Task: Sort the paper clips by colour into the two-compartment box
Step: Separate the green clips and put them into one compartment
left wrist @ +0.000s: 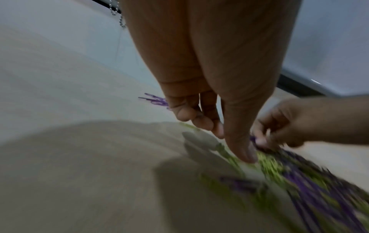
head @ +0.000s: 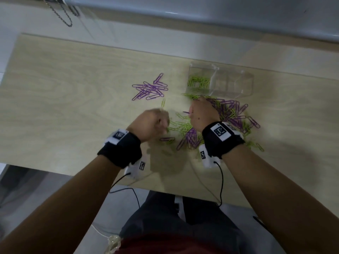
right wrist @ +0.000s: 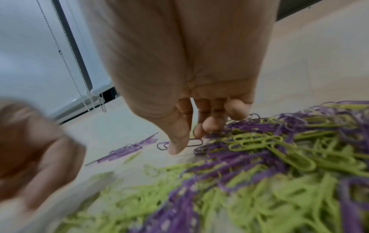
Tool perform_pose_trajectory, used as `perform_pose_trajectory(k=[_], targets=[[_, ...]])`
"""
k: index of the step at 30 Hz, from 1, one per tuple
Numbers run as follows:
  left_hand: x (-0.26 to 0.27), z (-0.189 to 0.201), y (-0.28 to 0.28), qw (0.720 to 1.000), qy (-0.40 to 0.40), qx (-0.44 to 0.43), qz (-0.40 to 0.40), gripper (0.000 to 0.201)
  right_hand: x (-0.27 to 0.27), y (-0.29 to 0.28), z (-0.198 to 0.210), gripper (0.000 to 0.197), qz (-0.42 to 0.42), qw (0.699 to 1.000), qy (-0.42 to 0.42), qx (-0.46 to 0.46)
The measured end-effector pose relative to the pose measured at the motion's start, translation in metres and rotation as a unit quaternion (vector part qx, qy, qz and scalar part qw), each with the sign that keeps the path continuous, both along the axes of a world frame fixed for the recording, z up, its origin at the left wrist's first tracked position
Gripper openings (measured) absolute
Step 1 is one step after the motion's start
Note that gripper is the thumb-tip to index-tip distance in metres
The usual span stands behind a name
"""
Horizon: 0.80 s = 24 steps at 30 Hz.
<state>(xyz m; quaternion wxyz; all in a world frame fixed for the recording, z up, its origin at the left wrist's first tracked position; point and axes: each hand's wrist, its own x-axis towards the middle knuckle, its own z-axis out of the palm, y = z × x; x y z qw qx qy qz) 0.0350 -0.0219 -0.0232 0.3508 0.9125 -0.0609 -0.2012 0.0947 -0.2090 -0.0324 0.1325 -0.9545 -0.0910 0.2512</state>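
Note:
A clear two-compartment box [head: 236, 88] stands at the back right. Its left compartment holds green clips [head: 199, 82]; I see nothing in the right one. A mixed pile of purple and green clips [head: 229, 116] lies in front of the box. A separate purple pile [head: 150, 88] lies to the left. My right hand [head: 200, 110] is over the mixed pile, and its thumb and forefinger pinch a dark purple clip [right wrist: 194, 142]. My left hand [head: 156, 123] is blurred, with curled fingers. Its thumb tip [left wrist: 245, 156] touches loose green clips; blur hides any clip between the fingers.
The light wooden table [head: 64, 99] runs far to the left and ends at a front edge near my body. A lone green clip [head: 162, 102] lies below the purple pile. A bead chain [head: 64, 15] hangs by the window behind.

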Motion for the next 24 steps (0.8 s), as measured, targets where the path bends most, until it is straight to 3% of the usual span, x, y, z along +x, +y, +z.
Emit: perform_pose_trajectory(k=[3, 7, 10, 13, 16, 20, 24], targets=[[-0.027, -0.015, 0.003, 0.998, -0.002, 0.029, -0.053, 0.014, 0.004, 0.007, 0.008, 0.005, -0.004, 0.997, -0.02, 0.074], [-0.032, -0.03, 0.004, 0.999, -0.016, 0.019, -0.048, 0.02, 0.01, 0.023, 0.021, 0.017, 0.023, 0.983, -0.037, 0.176], [-0.031, -0.032, 0.006, 0.999, -0.022, 0.004, -0.04, 0.02, 0.004, 0.02, 0.029, 0.023, 0.077, 0.986, -0.018, 0.149], [-0.03, -0.03, 0.01, 1.0, -0.01, -0.005, -0.011, 0.015, -0.023, 0.007, 0.029, 0.017, 0.164, 0.981, 0.047, 0.093], [-0.033, -0.022, 0.01, 0.999, -0.015, -0.04, 0.01, 0.012, -0.056, -0.003, 0.015, 0.008, 0.231, 0.971, 0.027, 0.063], [-0.034, -0.018, 0.011, 0.985, 0.008, -0.127, 0.118, 0.017, -0.074, -0.007, -0.008, 0.008, 0.229, 0.971, -0.01, 0.067], [-0.006, -0.018, 0.017, 0.962, -0.066, -0.112, 0.24, 0.02, -0.076, -0.01, -0.014, 0.011, 0.223, 0.971, -0.015, 0.089]])
